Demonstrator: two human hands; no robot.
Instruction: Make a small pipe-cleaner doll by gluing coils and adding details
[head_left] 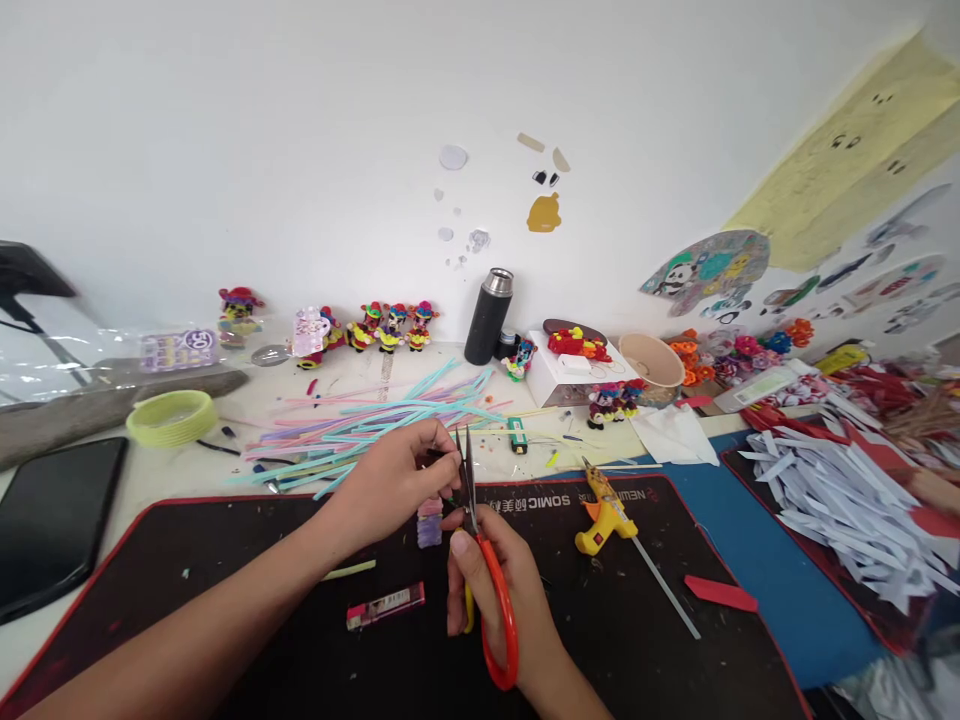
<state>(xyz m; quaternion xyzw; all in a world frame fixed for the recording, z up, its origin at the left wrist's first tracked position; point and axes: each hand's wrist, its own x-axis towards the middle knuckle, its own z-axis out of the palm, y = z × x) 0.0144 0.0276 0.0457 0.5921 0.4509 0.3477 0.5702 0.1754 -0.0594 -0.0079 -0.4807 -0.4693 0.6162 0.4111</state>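
Centrally, head view: your right hand (506, 575) is closed around the red-handled scissors (495, 600), held above the middle of the black mat (300, 640) on the tabletop (225, 460). Blades point toward the mat's far edge, tips slightly parted. Your left hand (409, 470), entering from the near left corner, has its fingertips drawn together on a small dark piece (448, 488) just beside the blades; its shape is mostly hidden by your fingers. A pink-and-purple fuzzy piece (430, 525) shows just below your left hand; whether held or lying on the mat, cannot tell.

Near your forearm, on the mat: a pink-and-black packet (385, 605) and a short pale-green strip (350, 570). Toward the mat's far right corner: a yellow glue gun (606, 515), clear stick protruding from its back. A red strip (720, 593) lies by the right edge. Beyond the mat's far edge: pastel pipe cleaners (382, 410), loosely heaped, and a green-and-white box (517, 436). Dark flask (489, 320) stands tilted in view near the wall.
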